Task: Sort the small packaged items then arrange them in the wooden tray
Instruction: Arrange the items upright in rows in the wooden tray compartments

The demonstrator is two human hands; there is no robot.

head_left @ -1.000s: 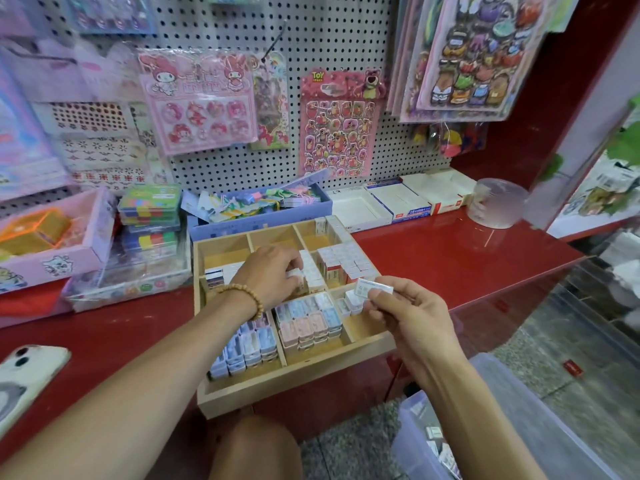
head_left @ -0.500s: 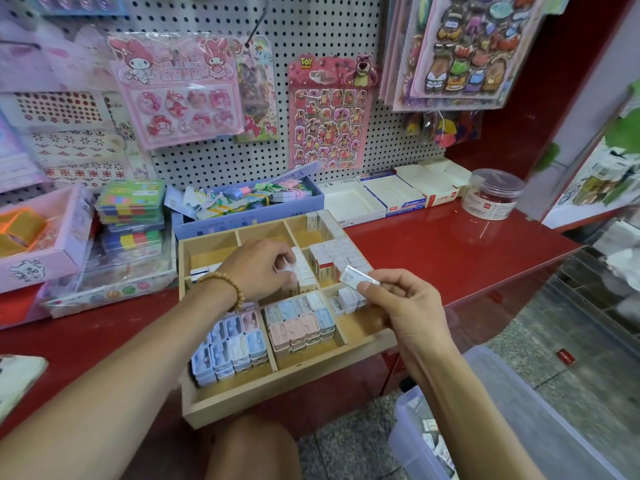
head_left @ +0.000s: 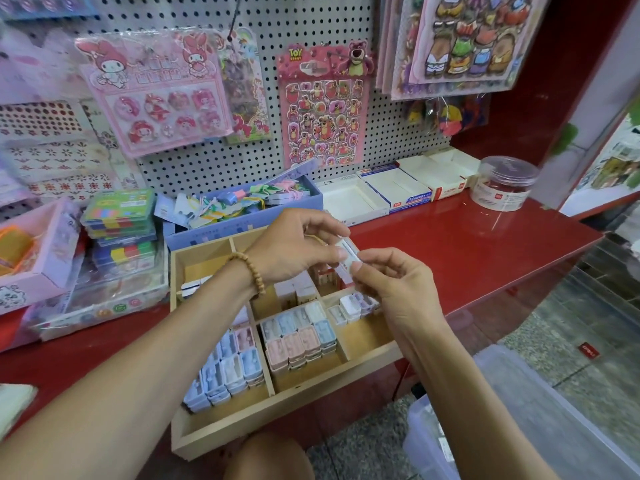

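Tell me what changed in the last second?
The left hand lifted out of the wooden tray and now pinches the small white packet together with the right hand, which kept holding it. Stacked packets unchanged.

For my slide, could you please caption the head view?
Both hands, left hand and right hand, pinch one small white packet above the wooden tray of sorted packets.

Your left hand (head_left: 298, 247) and right hand (head_left: 391, 282) both pinch 1 small white packet (head_left: 349, 252) above the wooden tray (head_left: 287, 415) on the red counter (head_left: 467, 247).
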